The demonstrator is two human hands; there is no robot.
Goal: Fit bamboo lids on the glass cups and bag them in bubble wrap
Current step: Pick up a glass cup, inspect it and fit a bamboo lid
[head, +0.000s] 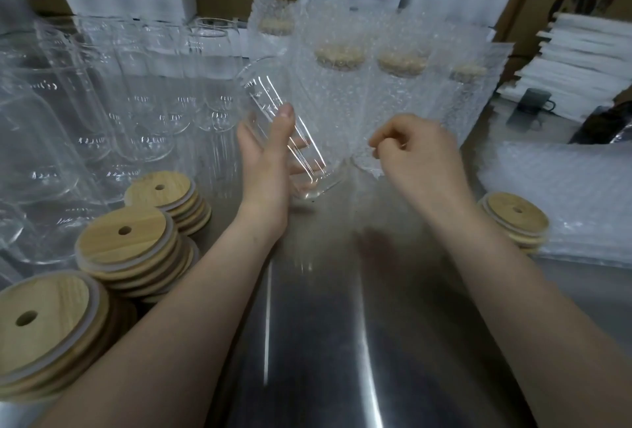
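Left hand (pixel 265 167) grips one tilted glass cup (pixel 261 89) above the table (pixel 325 325) centre. Right hand (pixel 417 154) is curled beside it; whether it holds anything cannot be told. Four bagged cups (pixel 338 92) stand far; three lid stacks (pixel 126 246) sit near left, one right.

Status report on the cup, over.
Left hand grips tilted glass cup, no lid yet. Right hand curled beside bubble wrap, grip unclear. Bamboo lids stacked left, nothing blocking.

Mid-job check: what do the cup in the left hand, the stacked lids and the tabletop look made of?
Cup in the left hand: clear glossy glass; the hand shows through it. Stacked lids: pale matte wood grain, likely bamboo, with a whitish ring, perhaps silicone. Tabletop: brushed metal, probably stainless steel, by its streaked glare.
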